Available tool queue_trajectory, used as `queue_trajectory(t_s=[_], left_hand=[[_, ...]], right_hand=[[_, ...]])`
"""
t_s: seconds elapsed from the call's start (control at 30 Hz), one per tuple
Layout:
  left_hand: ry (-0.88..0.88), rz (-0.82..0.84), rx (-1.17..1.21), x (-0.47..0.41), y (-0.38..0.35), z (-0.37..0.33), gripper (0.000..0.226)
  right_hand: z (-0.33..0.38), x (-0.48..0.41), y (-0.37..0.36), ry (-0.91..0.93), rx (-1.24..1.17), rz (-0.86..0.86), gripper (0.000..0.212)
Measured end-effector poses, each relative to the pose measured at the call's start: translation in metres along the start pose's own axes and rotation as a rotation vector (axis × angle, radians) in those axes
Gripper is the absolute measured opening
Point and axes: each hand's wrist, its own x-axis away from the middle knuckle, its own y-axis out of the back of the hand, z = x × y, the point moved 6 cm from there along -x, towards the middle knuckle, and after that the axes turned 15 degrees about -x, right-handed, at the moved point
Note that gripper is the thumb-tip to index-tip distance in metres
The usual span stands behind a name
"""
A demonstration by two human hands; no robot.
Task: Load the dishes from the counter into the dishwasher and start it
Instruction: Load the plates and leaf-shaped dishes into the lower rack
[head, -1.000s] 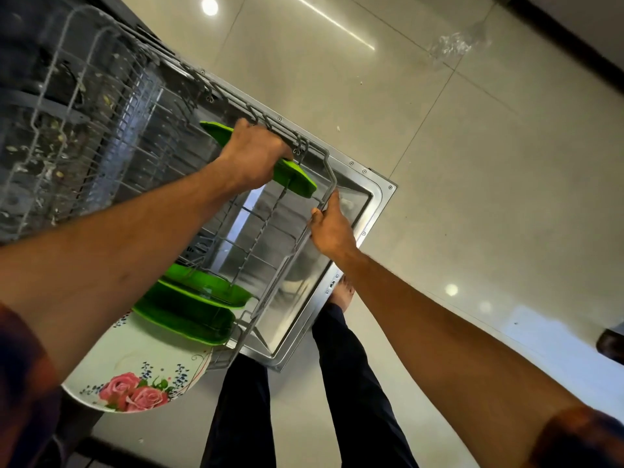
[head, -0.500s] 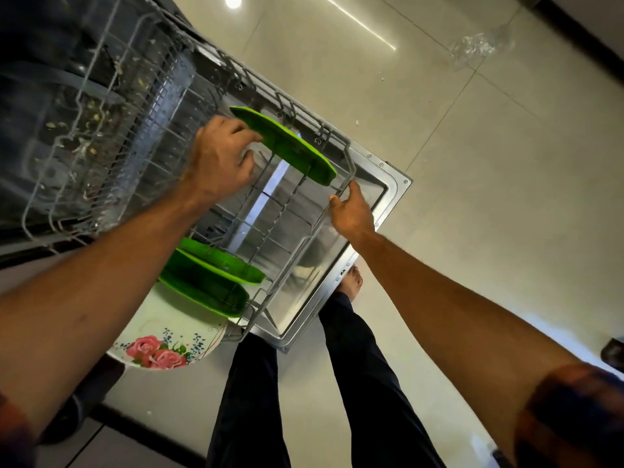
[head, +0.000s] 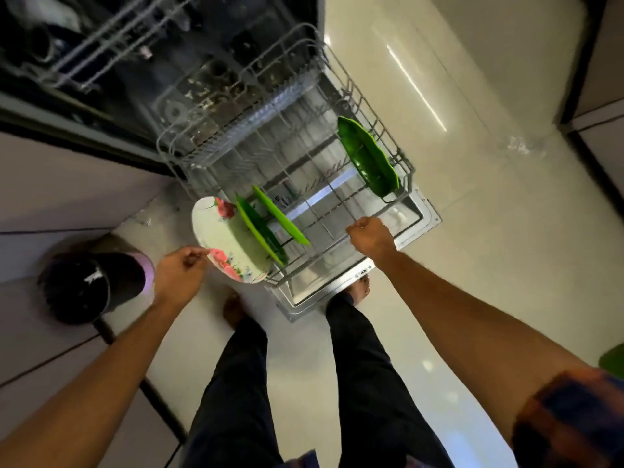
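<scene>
- Floral plate [head: 229,244] is standing on edge at the near-left end of the rack [head: 209,153], where the tines are propping it. The left hand [head: 180,268], fingers curled, is meeting its rim, likely steadying it; whether it is pinching or only touching, I cannot tell.
- Two green plates [head: 260,228] are leaning just right of it, upright for washing.
- A third green plate [head: 368,157] is sitting at the far right, where the left hand was working half a second ago.
- The right hand [head: 369,238] is still gripping the rack's near rail, probably bracing it.
</scene>
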Motion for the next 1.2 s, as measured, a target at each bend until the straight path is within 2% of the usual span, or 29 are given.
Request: queue_trajectory(t_s=[0.13, 0.23, 0.47, 0.67, 0.8, 0.93, 1.07, 1.2], left_hand=[[0.064, 0.021, -0.025, 0.039, 0.028, 0.082, 0.012], [0.083, 0.05, 0.016, 0.057, 0.052, 0.14, 0.012], [0.189, -0.08, 0.235, 0.095, 0.141, 0.297, 0.012], [0.253, -0.28, 0.387, 0.126, 0.234, 0.417, 0.014], [0.316, -0.49, 0.482, 0.159, 0.307, 0.484, 0.012], [0.347, -0.755, 0.448, 0.185, 0.375, 0.534, 0.016], [0.352, -0.958, 0.358, 0.195, 0.426, 0.568, 0.018], [0.421, -0.981, 0.283, 0.175, 0.46, 0.609, 0.022]], right_hand=[[0.029, 0.044, -0.045, 0.083, 0.109, 0.002, 0.031], [0.059, 0.099, -0.088, 0.16, 0.24, -0.01, 0.03], [0.126, 0.228, -0.246, 0.399, 0.555, 0.001, 0.026], [0.181, 0.325, -0.4, 0.6, 0.715, 0.13, 0.021], [0.235, 0.398, -0.5, 0.783, 0.758, 0.278, 0.016], [0.294, 0.457, -0.585, 1.021, 0.732, 0.39, 0.01], [0.344, 0.51, -0.658, 1.222, 0.66, 0.462, 0.015], [0.389, 0.554, -0.732, 1.38, 0.656, 0.594, 0.015]])
